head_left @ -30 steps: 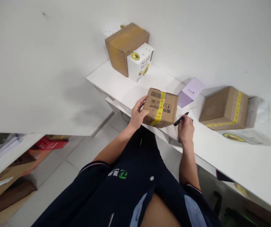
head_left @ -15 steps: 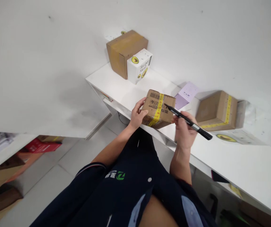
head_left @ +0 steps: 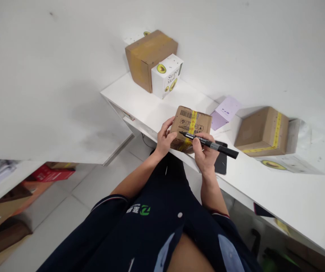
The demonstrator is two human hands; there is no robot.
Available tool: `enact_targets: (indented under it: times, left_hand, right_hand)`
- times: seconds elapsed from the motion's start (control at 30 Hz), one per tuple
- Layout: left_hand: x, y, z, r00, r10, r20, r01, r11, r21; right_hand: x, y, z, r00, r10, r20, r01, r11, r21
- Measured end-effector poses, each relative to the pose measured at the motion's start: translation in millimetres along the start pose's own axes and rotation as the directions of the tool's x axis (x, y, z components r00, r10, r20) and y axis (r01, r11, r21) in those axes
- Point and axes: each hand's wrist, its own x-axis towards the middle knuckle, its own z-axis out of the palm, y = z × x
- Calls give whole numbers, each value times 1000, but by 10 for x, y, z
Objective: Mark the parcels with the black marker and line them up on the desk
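Note:
A small brown cardboard box (head_left: pixel 183 124) with yellow tape across it is tilted at the desk's front edge. My left hand (head_left: pixel 165 138) grips its left side, thumb on the near face. In my right hand (head_left: pixel 207 153) is a black marker pen (head_left: pixel 216 145), its tip pointing left and lying over the lower part of the box; whether it touches is hard to tell. Partly covered by the right hand and pen, a dark phone (head_left: pixel 221 162) lies on the desk.
White desk (head_left: pixel 264 189) runs left to right. Behind stand a large taped carton (head_left: pixel 141 64), a white avocado-print box (head_left: pixel 162 81), a lilac box (head_left: pixel 226 111) and another brown carton (head_left: pixel 261 132). At lower left, a shelf holds a red box (head_left: pixel 53 172).
My right hand has moved left and slightly down, bringing the marker's tip from the box's right part to its lower left. The phone behind that hand has come into view.

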Motion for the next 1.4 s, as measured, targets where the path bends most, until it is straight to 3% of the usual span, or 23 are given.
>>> enact_targets:
  times: [0.53, 0.8, 1.07, 1.17, 1.27, 1.4]
  left_hand:
    - [-11, -2, 7, 1000, 19, 6, -19, 1000, 11]
    - [-14, 16, 11, 1000, 15, -14, -15, 1000, 4]
    - [-14, 6, 5, 1000, 16, 25, -16, 1000, 17]
    - [-14, 3, 5, 1000, 17, 19, -17, 1000, 9]
    - [-15, 8, 8, 1000, 10, 6, -10, 1000, 4]
    - [-17, 13, -1, 1000, 4, 17, -5, 1000, 9]
  right_hand:
    - [4, -22, 18, 999, 5, 48, -3, 999, -52]
    - [23, -31, 19, 999, -30, 15, 31, 995, -93]
    - [7, -28, 3, 999, -8, 45, 9, 999, -33]
    - [-15, -25, 8, 999, 47, -12, -47, 999, -8]
    - [-38, -3, 3, 981, 105, -165, -94, 993, 73]
    - [-123, 184, -108, 890, 163, -427, -129, 986, 106]
